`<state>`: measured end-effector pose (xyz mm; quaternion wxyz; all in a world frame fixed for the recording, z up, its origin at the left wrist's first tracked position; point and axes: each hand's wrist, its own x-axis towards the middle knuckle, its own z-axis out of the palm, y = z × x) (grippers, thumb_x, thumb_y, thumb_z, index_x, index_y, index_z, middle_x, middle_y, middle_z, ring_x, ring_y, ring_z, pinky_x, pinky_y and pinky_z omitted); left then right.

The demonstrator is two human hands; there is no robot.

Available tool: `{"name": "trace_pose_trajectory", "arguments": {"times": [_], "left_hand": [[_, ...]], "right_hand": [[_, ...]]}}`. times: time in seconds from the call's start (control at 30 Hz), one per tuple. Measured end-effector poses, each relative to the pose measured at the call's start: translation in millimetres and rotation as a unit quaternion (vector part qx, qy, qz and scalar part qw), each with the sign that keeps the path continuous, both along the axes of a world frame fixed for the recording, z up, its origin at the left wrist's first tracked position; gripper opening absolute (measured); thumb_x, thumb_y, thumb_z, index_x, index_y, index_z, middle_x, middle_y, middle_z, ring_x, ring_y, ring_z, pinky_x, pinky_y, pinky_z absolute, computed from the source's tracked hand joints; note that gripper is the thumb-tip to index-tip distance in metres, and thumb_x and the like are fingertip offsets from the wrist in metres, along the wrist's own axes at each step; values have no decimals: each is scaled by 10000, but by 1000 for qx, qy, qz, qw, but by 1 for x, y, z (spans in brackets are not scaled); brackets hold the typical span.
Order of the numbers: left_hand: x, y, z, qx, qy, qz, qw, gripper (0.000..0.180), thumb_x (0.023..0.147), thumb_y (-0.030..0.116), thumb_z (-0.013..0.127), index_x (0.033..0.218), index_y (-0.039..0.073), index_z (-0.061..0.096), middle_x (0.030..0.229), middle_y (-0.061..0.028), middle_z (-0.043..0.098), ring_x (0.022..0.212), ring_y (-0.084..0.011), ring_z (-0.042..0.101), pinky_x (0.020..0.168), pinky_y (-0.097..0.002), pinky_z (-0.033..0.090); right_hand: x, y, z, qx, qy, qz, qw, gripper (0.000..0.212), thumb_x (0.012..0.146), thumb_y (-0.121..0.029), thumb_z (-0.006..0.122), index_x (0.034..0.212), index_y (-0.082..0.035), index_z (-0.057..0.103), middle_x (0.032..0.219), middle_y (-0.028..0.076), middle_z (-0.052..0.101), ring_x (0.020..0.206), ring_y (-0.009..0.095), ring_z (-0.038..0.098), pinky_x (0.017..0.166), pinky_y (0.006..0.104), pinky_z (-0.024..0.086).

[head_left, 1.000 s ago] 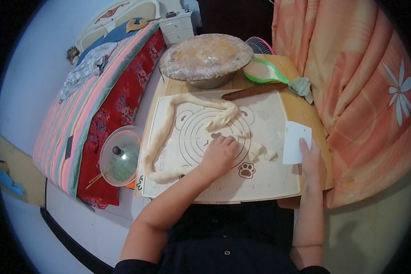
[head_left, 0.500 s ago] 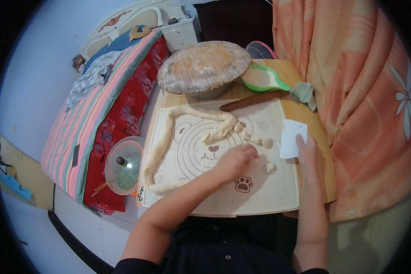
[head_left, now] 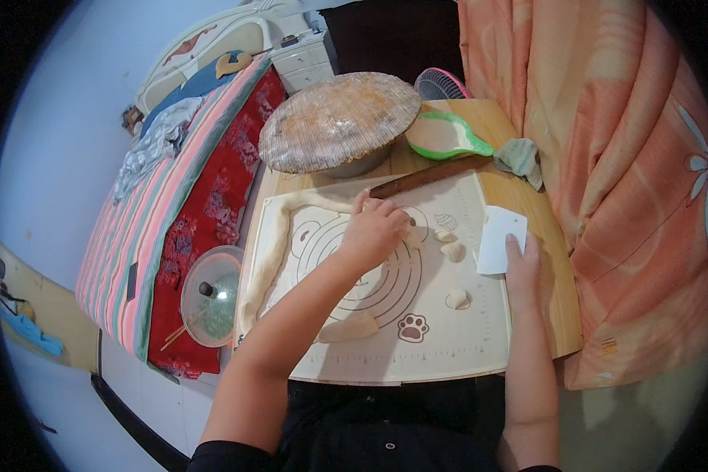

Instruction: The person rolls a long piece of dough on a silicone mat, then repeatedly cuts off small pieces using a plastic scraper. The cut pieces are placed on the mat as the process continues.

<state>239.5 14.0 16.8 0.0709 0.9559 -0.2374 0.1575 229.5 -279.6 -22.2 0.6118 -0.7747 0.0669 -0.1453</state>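
Observation:
A long rope of pale dough (head_left: 274, 250) curves along the left and far side of a baking mat (head_left: 464, 346) printed with a bear face. My left hand (head_left: 376, 230) is over the rope's far end, its fingers curled round the dough; part of it hides beneath them. In my right hand (head_left: 522, 263), at the mat's right edge, is a flat white dough scraper (head_left: 501, 242). Between the hands lie small cut dough pieces (head_left: 452, 252), with another lump (head_left: 458, 299) closer to me. Beside my left forearm rests a thicker dough length (head_left: 350, 326), partly covered by the arm.
Behind the mat stands a big bowl under a round woven lid (head_left: 340, 122). A green scoop of flour (head_left: 447, 135), a wooden rolling pin (head_left: 429, 177) and a cloth (head_left: 519, 160) are at the back right. A lidded bowl (head_left: 212, 295) with chopsticks stands left, by the bed.
My left hand has moved away and leftward, from above the small pieces to the rope's far end. The dough near my forearm has shifted right. My right hand keeps its hold on the scraper.

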Motion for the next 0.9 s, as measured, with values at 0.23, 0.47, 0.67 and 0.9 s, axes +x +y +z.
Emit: {"name": "trace_pose_trajectory", "arguments": {"times": [0.23, 0.47, 0.67, 0.9], "left_hand": [[-36, 20, 15, -1, 167, 23, 986, 127, 856, 179, 610, 950, 118, 670, 1031, -97, 621, 933, -319, 613, 908, -452, 453], [13, 20, 29, -4, 125, -68, 990, 162, 829, 119, 593, 972, 84, 661, 1044, -133, 604, 925, -338, 613, 807, -435, 506], [128, -46, 40, -113, 49, -18, 992, 258, 845, 86, 584, 1090, 75, 665, 1027, -167, 637, 958, -368, 632, 833, -456, 512], [245, -57, -10, 78, 142, 61, 985, 220, 857, 150, 625, 1050, 92, 712, 1043, -187, 687, 972, -338, 662, 882, -450, 505]], "right_hand": [[14, -2, -1, -82, 27, 31, 996, 362, 942, -135, 588, 1254, 41, 532, 1125, 195, 657, 1030, 285, 637, 881, 371, 491], [42, 14, 2, -154, 9, 47, 987, 430, 911, -81, 598, 1328, 7, 538, 1221, 223, 622, 1123, 344, 609, 956, 390, 469], [43, 9, -3, -222, -28, 48, 974, 390, 873, -39, 614, 1261, -8, 598, 1204, 160, 602, 1123, 326, 585, 947, 379, 474], [42, 14, -3, -182, -36, 68, 980, 353, 845, 1, 609, 1197, 0, 634, 1171, 136, 598, 1116, 298, 579, 961, 352, 462]]}}
